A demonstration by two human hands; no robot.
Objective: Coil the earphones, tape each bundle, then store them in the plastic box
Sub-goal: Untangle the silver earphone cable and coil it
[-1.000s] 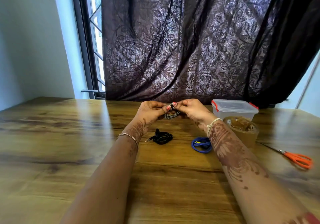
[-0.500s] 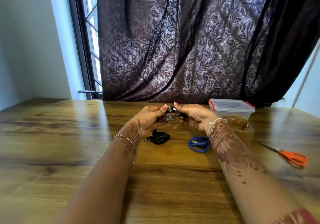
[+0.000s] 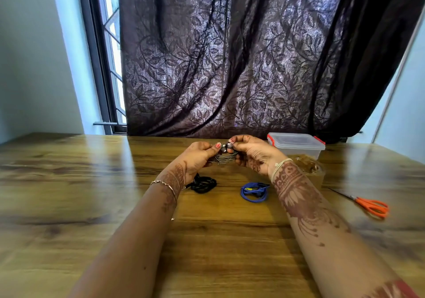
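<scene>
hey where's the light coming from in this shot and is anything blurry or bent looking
Head view: daylight comes through the window at left behind the dark curtain, throwing sheen on the table. Wide-angle bending tilts the window frame and walls. The scissors look soft near the right edge; the grey earphone coil is fairly clear.

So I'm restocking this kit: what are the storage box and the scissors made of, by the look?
Plastic box: translucent plastic, probably; frosted walls, red clips. Scissors: glossy orange handles, likely plastic; thin dark blades, presumably metal, too blurred to confirm.
</scene>
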